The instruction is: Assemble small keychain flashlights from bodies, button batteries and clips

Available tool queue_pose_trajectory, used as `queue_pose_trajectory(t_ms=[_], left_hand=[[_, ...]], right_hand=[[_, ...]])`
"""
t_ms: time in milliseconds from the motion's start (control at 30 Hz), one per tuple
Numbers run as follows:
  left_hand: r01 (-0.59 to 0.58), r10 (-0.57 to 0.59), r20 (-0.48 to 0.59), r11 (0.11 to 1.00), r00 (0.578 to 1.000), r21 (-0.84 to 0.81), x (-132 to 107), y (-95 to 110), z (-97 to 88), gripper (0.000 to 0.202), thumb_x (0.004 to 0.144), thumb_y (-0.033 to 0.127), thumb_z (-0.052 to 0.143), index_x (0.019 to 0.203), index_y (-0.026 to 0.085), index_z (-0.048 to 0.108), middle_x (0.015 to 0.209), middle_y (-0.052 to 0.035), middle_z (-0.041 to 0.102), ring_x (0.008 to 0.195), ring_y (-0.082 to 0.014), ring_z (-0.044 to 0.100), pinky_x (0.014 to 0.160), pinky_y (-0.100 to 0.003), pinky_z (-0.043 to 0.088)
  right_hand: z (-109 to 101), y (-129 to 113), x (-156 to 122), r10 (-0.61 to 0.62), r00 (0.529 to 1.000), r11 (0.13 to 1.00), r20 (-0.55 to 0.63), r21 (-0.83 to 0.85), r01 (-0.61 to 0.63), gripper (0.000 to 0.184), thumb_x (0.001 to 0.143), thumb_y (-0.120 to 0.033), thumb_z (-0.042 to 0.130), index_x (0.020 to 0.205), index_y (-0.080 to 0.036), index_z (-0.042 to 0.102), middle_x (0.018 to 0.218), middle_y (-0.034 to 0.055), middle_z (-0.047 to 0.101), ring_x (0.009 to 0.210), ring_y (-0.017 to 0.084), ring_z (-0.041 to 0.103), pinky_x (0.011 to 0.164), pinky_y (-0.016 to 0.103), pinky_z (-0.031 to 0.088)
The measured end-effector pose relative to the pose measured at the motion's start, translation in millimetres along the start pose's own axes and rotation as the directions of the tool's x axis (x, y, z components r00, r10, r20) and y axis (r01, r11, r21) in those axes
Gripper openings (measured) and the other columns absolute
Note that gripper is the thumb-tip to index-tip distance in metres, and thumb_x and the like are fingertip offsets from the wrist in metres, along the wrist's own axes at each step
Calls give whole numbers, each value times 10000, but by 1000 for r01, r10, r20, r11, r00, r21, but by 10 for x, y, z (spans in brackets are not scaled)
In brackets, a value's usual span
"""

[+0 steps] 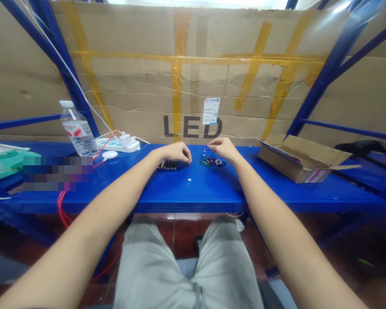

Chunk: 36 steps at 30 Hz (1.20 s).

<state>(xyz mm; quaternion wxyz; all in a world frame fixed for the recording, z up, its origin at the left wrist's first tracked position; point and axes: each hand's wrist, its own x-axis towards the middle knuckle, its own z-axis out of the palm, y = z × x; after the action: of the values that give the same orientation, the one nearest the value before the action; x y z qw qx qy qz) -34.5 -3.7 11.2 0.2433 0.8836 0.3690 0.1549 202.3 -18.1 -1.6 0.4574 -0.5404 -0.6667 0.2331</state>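
Note:
My right hand (224, 148) pinches a small purple carabiner (207, 148) by its right end, just above the blue tabletop. Below it lies a row of coloured carabiners (212, 162), green, red and dark ones overlapping side by side. To the left, my left hand (177, 152) is closed, its fingertips pressed together low over the table. Whatever may be between those fingertips is too small to make out. Partly covered by that hand, several slim dark sticks with greenish ends (170, 165) lie side by side.
An open cardboard box (296, 165) stands at right. At left are a water bottle (79, 133), a power strip (130, 145) with cables, a white round device (110, 155) and a green packet (9, 161). A large taped cardboard panel (131, 94) rises behind the blue table (193, 193).

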Motion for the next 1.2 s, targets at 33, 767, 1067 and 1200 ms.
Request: queue_pose_trajectory(t_ms=[33,767,1067,1200], left_hand=[[5,-5,0,1000,1000,0,3,-3,-3,118,640,191,747,732,234,808,776,-30,778,758,-204,702,755,-308,517],[423,-397,-161,887,904,185,-616,-611,-857,51,587,215,743,626,245,757,694,-12,744,692,-189,665,729,-272,485],[464,-487,116,867,866,180,-655,-630,-708,78,548,207,714,611,248,732,685,-18,745,664,-178,673,645,-248,461],[437,-454,60,880,889,187,-636,-678,-705,74,562,208,672,604,243,723,649,-13,725,647,-176,658,637,-254,457]], right_hand=[[-3,-1,-1,5,1000,1000,-2,-4,-5,89,763,-125,678,807,-110,753,691,52,695,628,130,568,657,266,461],[-6,2,-8,-7,1000,997,-3,-78,7,98,799,-181,681,810,-117,755,651,49,650,639,144,566,653,278,471],[15,9,-4,-1,1000,995,5,-97,2,68,795,-156,691,796,-121,749,692,63,691,663,157,603,681,289,482],[17,17,1,-12,1000,994,7,-113,12,60,792,-148,692,789,-122,746,671,55,683,650,155,599,672,283,476]])
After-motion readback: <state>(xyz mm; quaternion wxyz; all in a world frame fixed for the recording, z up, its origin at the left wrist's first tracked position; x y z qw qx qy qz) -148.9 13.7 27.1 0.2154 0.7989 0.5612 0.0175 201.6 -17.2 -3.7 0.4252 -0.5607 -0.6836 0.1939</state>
